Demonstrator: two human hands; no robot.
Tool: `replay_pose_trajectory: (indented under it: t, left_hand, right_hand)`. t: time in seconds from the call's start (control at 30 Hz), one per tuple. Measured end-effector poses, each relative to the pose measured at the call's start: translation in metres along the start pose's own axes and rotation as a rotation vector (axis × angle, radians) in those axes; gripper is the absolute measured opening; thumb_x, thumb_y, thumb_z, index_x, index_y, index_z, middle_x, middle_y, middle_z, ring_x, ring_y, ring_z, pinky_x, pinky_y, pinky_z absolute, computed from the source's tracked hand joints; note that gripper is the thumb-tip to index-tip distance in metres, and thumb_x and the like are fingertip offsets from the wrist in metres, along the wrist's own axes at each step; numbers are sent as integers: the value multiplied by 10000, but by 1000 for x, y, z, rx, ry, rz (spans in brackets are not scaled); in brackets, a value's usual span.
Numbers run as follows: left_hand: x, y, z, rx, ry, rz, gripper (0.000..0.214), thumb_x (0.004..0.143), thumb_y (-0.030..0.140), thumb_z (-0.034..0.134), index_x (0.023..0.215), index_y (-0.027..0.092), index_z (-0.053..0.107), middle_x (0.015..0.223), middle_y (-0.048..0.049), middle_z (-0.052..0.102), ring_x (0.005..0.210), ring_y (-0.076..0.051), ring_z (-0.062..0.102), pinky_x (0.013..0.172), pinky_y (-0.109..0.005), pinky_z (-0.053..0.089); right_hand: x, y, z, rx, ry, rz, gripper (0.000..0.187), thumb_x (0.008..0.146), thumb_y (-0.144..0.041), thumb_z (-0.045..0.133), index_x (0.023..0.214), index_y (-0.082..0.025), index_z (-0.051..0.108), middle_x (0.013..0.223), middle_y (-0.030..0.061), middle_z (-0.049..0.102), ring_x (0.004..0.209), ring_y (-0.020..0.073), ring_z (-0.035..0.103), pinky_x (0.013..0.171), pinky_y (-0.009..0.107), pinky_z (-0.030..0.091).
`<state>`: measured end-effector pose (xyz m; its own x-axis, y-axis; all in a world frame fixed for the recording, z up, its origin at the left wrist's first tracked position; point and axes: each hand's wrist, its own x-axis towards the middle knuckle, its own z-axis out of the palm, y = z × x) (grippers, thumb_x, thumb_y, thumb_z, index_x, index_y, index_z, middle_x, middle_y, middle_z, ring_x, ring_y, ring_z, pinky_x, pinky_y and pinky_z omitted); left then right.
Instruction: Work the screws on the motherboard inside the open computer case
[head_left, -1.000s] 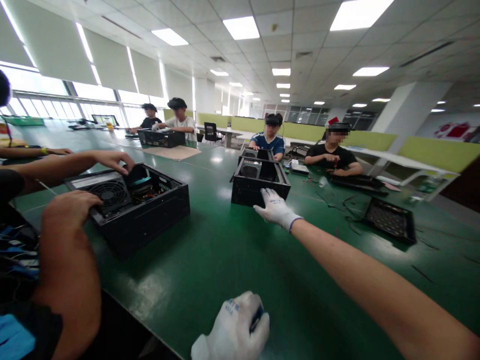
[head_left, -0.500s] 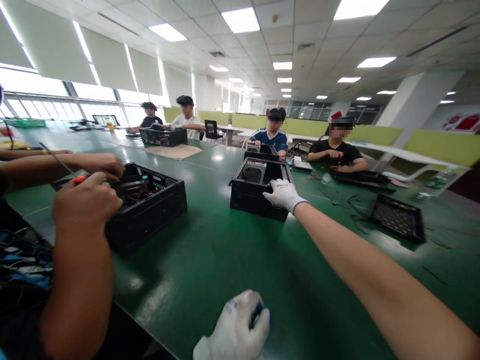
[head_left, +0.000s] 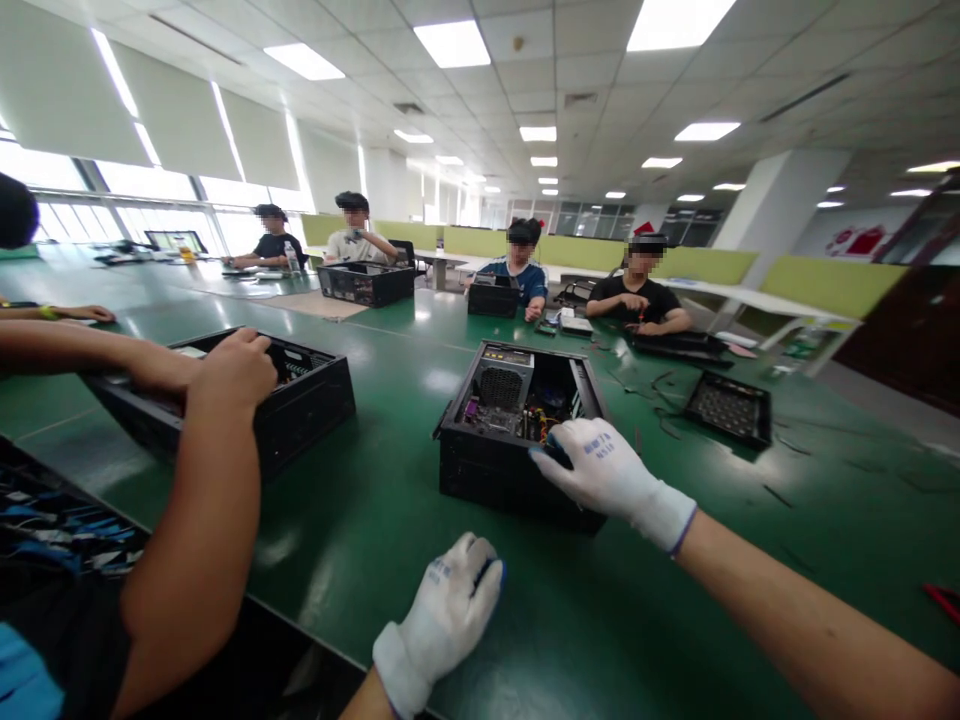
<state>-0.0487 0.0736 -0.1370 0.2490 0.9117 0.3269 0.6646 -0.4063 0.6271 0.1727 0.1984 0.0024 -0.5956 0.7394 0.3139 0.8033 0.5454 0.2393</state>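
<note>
My right hand, in a white glove with blue print and a purple cuff, grips the near right edge of a black computer case. Its fingers are over the rim and partly hidden inside. The case lies flat with its top side uncovered, showing a power supply, a circuit board and coloured wires. My left hand, gloved the same way, is loosely closed just above or on the green table, in front of the case and apart from it. No object shows in its fingers.
At my left, a co-worker's arms reach over another black case. Across the table, several people sit with more cases. A black perforated panel and loose dark strips lie to the right. A red object is at the right edge.
My right hand has pulled the computer case nearer, away from the case across the table. My left hand stays low and curled. The co-worker's screwdriver has gone from view.
</note>
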Motion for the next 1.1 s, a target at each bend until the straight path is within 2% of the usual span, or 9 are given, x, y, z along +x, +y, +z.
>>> replay_pose_trajectory:
  t: [0.13, 0.27, 0.43, 0.57, 0.77, 0.83, 0.93, 1.0, 1.1]
  left_hand:
    - [-13, 24, -15, -11, 44, 23, 194, 1043, 316, 412, 968, 222, 563, 954, -50, 613, 833, -197, 628, 771, -358, 532]
    - [-22, 67, -49, -33, 30, 158, 97, 1001, 273, 451, 992, 226, 535, 939, -36, 565, 780, -183, 589, 710, -344, 500]
    - [-13, 114, -90, 32, 31, 217, 135, 1026, 250, 430, 1133, 230, 510, 1074, -62, 538, 877, -192, 601, 791, -375, 519]
    - [4, 130, -104, 144, -49, 187, 178, 1048, 303, 444, 1201, 231, 499, 1156, -82, 531, 978, -221, 609, 884, -417, 535]
    - [37, 141, -95, 414, -291, 212, 200, 1045, 317, 459, 1178, 184, 527, 1159, -105, 552, 1060, -257, 623, 960, -424, 542]
    - [48, 145, -86, 512, -390, 187, 211, 1037, 309, 474, 1180, 177, 556, 1180, -117, 564, 1045, -261, 648, 935, -412, 555]
    - [64, 149, -71, 628, -536, 169, 231, 1016, 276, 500, 1204, 181, 593, 1222, -134, 596, 1053, -275, 682, 920, -406, 567]
    - [75, 149, -60, 681, -633, 165, 267, 990, 242, 528, 1238, 175, 598, 1222, -141, 636, 1068, -292, 696, 923, -408, 571]
    - [92, 148, -44, 703, -748, 150, 366, 937, 201, 587, 1295, 128, 579, 1222, -161, 687, 1114, -312, 702, 933, -395, 578]
  right_hand:
    - [-51, -13, -22, 65, 16, -41, 492, 1033, -576, 418, 856, -176, 644, 798, 69, 678, 745, 211, 611, 718, 344, 331]
    - [-94, -22, -39, 131, 32, -67, 434, 1017, -553, 470, 830, -191, 620, 773, 55, 648, 705, 200, 563, 700, 345, 315]
    - [-133, -31, -54, 217, 22, -94, 382, 1007, -523, 507, 823, -204, 608, 772, 43, 626, 687, 193, 526, 686, 350, 311]
    - [-158, -43, -68, 282, 48, -110, 314, 985, -485, 564, 847, -209, 621, 776, 36, 626, 695, 196, 528, 692, 355, 332]
    - [-206, -58, -86, 334, 206, -134, 183, 934, -400, 632, 882, -227, 656, 808, 43, 672, 715, 213, 584, 723, 372, 428]
    - [-228, -60, -85, 311, 254, -150, 165, 932, -382, 628, 987, -239, 690, 877, 59, 721, 781, 237, 639, 754, 379, 477]
    - [-253, -60, -77, 282, 340, -157, 263, 925, -408, 627, 1140, -276, 702, 969, 58, 767, 907, 273, 694, 790, 374, 533]
    - [-258, -61, -73, 316, 320, -158, 246, 932, -414, 607, 1118, -294, 714, 932, 37, 774, 876, 260, 705, 771, 352, 551]
    - [-248, -61, -77, 424, 250, -174, 186, 951, -376, 564, 973, -297, 731, 824, 20, 758, 751, 220, 689, 741, 330, 551]
